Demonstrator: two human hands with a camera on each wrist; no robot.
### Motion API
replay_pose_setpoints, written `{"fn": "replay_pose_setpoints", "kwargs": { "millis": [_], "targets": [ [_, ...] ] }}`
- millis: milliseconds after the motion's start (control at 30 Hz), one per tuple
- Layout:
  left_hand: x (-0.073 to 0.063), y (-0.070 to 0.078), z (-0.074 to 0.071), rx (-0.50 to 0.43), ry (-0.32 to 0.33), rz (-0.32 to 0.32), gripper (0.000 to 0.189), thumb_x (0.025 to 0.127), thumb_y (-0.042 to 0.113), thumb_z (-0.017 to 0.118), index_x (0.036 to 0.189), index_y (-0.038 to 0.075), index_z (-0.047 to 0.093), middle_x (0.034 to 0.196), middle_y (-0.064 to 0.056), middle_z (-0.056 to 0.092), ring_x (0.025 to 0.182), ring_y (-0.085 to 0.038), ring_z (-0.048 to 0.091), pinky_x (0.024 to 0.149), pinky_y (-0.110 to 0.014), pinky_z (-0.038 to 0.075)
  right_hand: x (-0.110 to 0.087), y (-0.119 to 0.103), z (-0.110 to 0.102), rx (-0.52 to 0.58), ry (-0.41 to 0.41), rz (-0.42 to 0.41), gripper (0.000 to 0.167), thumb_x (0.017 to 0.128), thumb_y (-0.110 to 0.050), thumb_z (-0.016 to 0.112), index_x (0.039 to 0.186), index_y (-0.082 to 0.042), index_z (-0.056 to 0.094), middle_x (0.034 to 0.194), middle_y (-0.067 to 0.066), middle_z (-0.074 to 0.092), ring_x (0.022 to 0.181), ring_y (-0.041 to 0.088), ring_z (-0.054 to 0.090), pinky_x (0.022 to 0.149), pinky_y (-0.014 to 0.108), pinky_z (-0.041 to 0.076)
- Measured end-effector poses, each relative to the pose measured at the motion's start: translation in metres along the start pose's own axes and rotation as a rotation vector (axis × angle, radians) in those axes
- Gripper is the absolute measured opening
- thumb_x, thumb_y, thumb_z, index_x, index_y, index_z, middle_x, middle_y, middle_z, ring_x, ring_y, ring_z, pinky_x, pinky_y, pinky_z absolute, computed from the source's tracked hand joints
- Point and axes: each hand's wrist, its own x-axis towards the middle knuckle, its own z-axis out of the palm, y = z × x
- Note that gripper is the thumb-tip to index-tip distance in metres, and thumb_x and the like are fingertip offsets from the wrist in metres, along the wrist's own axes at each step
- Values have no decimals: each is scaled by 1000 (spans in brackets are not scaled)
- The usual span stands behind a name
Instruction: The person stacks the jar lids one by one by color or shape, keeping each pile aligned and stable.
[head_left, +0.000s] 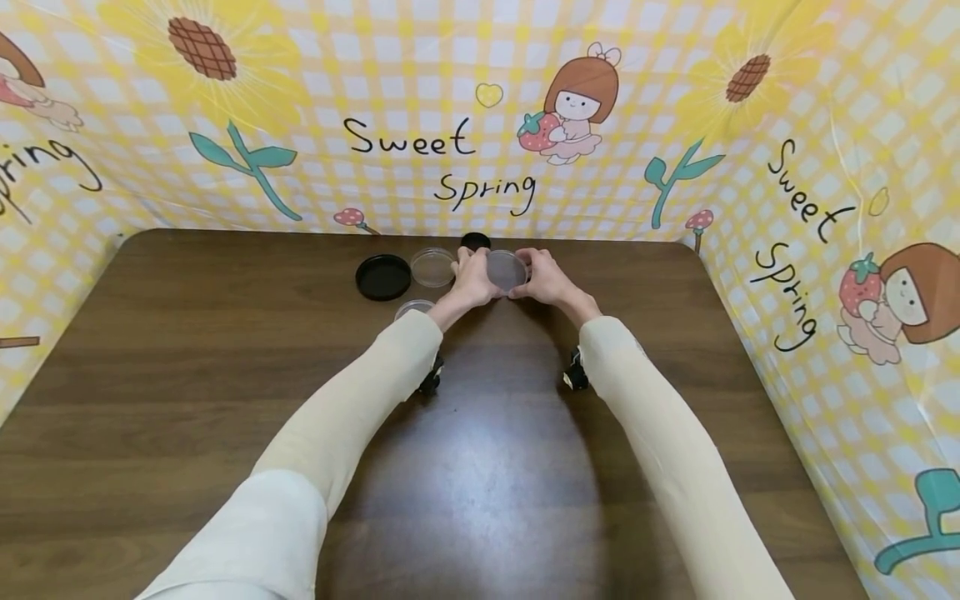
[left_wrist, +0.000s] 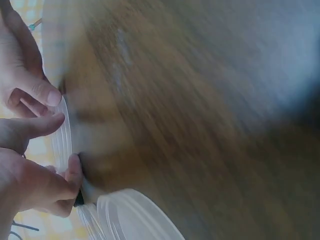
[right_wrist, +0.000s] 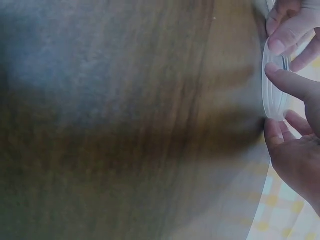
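Both hands hold one clear, round, shallow dish (head_left: pixel 507 272) between them near the back edge of the table. My left hand (head_left: pixel 474 278) grips its left rim, and my right hand (head_left: pixel 546 277) grips the right rim. In the left wrist view, the thumbs of the left hand (left_wrist: pixel 40 180) and right hand (left_wrist: pixel 25 70) lie close together on the near side of the dish (left_wrist: pixel 62 132). From the right wrist, the dish (right_wrist: pixel 273 97) appears edge-on, with the right hand's fingers (right_wrist: pixel 274 131) at its lower end.
Left of the hands are a black round dish (head_left: pixel 383 278) and a clear dish (head_left: pixel 432 267). Another clear dish (head_left: pixel 414 307) is partly hidden by the left wrist. A small black round piece (head_left: pixel 475 241) sits behind the left hand. A patterned cloth wall (head_left: pixel 420 200) borders the wooden table (head_left: pixel 247 350).
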Motion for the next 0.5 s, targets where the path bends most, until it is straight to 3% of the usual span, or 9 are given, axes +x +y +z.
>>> {"fn": "replay_pose_setpoints", "kwargs": {
  "millis": [300, 500],
  "targets": [
    [-4, -4, -9, -11, -43, 67, 79, 75, 6, 82, 143, 3, 41, 138, -22, 30, 121, -43, 32, 96, -44, 42, -9, -2, 1, -94, 49, -76, 82, 77, -15, 82, 143, 5, 37, 125, 25, 44, 117, 33, 39, 95, 40, 42],
    [-11, -7, -20, -10, -86, 110, 77, 76, 9, 82, 141, 3, 41, 138, -22, 30, 122, -42, 33, 96, -45, 42, -17, -8, 0, -53, 41, -90, 82, 77, -14, 82, 143, 7, 37, 125, 26, 42, 112, 34, 50, 89, 38, 48]
  ]
}}
